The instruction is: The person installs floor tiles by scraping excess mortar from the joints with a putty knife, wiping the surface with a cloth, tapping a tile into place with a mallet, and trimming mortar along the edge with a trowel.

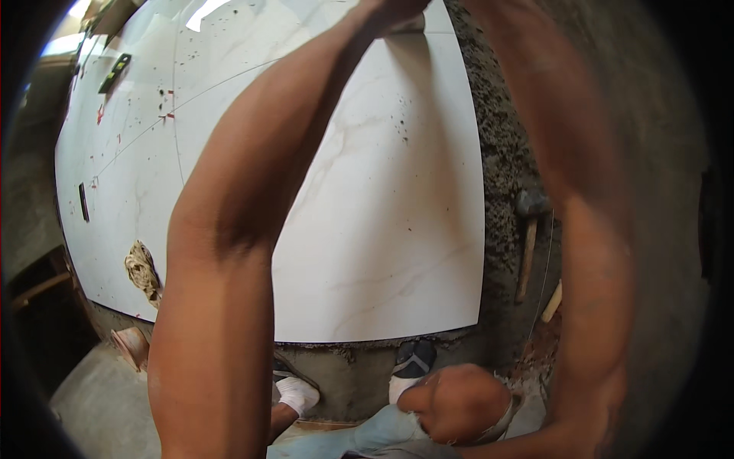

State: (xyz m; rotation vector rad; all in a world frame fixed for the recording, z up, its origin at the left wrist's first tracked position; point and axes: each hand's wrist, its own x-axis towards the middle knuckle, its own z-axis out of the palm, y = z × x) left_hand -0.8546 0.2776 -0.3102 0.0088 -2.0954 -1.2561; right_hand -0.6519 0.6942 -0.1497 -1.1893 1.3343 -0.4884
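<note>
My left hand (394,11) reaches to the top edge of the picture, by a dim pale object (405,27) at the far end of a large white marble-look floor tile (375,229); its fingers and any grip are unclear. My right forearm (566,138) runs up over the rough wet mortar (493,130) beside the tiles and leaves the top edge, hiding that hand. A mallet (526,260) with a wooden handle lies on the mortar strip to the right, below a dark patch of it.
A spirit level (113,74), small red pieces, a dark bar (84,201) and a crumpled cloth (141,271) lie on the left tiles. A small pot (130,348) sits off their lower corner. My bent knee (462,398), sandalled feet and a wood offcut (552,301) are near the bottom and right.
</note>
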